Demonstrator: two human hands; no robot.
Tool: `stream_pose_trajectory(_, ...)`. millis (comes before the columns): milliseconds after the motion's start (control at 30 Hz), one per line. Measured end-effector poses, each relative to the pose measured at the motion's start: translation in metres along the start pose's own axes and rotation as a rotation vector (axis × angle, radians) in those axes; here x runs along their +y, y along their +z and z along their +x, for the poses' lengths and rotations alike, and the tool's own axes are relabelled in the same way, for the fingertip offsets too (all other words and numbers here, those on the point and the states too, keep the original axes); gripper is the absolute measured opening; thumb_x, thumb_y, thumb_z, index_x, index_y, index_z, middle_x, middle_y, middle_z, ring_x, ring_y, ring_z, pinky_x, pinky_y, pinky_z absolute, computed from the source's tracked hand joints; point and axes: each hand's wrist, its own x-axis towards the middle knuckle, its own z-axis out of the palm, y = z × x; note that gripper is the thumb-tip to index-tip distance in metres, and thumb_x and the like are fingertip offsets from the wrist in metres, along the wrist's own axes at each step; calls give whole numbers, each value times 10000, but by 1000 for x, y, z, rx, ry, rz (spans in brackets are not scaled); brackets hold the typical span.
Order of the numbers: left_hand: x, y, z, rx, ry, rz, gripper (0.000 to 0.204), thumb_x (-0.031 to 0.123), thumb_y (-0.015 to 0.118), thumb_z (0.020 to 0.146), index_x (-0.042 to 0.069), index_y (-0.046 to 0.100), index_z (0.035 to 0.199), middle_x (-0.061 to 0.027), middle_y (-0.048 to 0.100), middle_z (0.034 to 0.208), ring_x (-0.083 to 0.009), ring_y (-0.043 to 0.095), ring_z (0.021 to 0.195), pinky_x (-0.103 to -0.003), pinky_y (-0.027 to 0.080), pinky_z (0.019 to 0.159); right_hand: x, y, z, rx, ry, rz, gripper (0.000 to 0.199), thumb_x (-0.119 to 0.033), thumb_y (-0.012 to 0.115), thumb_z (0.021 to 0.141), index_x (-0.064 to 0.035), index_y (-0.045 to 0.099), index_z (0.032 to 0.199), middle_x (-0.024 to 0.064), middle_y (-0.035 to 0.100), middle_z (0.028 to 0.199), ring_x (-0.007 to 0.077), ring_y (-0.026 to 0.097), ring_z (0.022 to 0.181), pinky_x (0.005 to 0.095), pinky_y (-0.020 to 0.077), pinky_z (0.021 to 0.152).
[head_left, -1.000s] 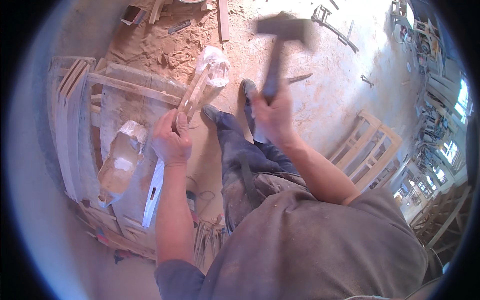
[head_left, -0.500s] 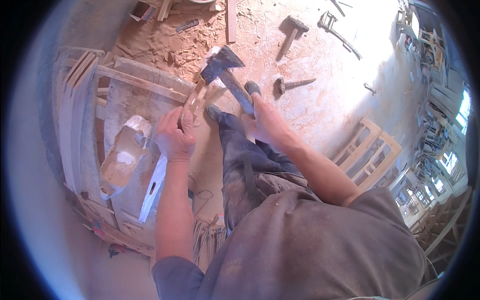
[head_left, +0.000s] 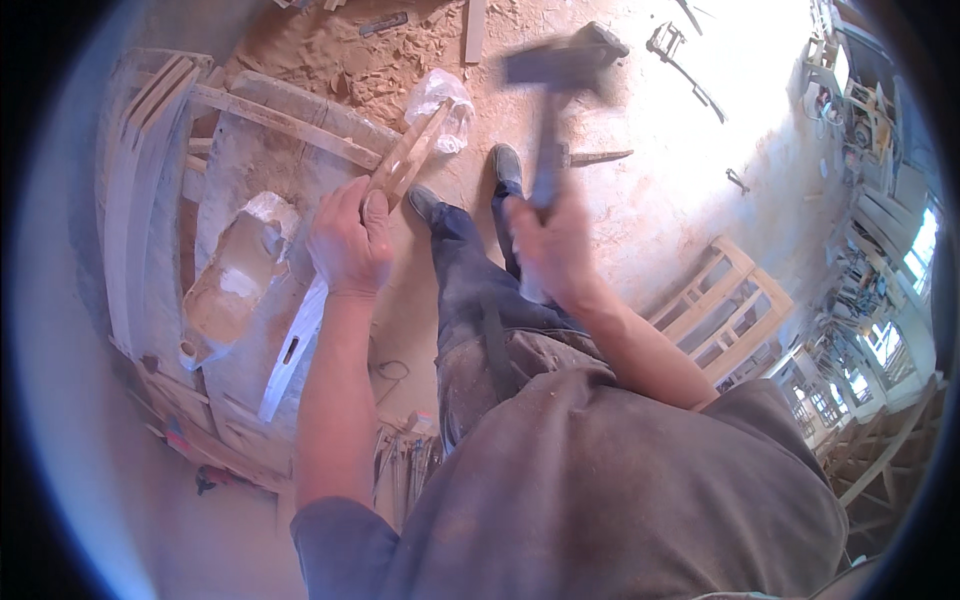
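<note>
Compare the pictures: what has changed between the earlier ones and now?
Half a second ago the dark-headed tool was down at the wooden piece; now the right hand has raised it to the right, much as a second ago. Nothing was grasped or released. The left hand still grips the piece.

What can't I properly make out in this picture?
In the head view:
Tool in the right hand: its head is blurred, apparently by motion.
Held wood strip: near end covered by the left hand.
Hammer on the floor: partly hidden behind that tool.
Plank: cut off by the top edge.
</note>
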Motion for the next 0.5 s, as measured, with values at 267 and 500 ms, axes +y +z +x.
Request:
stream_pose_trajectory(267,-2,-2,3,0,10,11,328,282,601,1001,13,728,1138,-165,748,1070,-389,673,970,-474,544,863,-36,-24,6,-12,-80,64,281,-103,659,973,25,483,1151,162,710,798,206,709,694,380,549,574)
stream_pose_trajectory(500,-7,-1,5,34,14,1,318,283,604,989,19,732,1114,-174,749,1067,-393,679,967,-478,546,860,-42,-21,14,-336,25,-412,332,-129,676,937,59,508,1152,221,687,802,297,705,719,441,562,680)
